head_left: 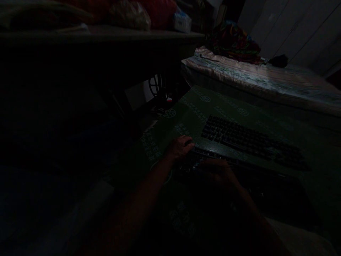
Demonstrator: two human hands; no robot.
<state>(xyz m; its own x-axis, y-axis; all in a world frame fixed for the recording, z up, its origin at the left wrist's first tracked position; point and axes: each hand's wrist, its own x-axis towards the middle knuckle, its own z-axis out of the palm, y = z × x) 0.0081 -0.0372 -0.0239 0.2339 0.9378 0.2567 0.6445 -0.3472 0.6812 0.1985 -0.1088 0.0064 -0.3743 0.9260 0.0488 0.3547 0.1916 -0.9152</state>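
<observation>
Forearms reach to the left hand, fingers curled at one end of a black panel, and the right hand over it, either's grip too dark to tell, a keyboard beyond on a green board.

the one view, head-worn, looked forward and down from above and behind the forearms. it took in the hands and keyboard from close by, then reached past them to the bed and wall, farther off at upper right.
</observation>
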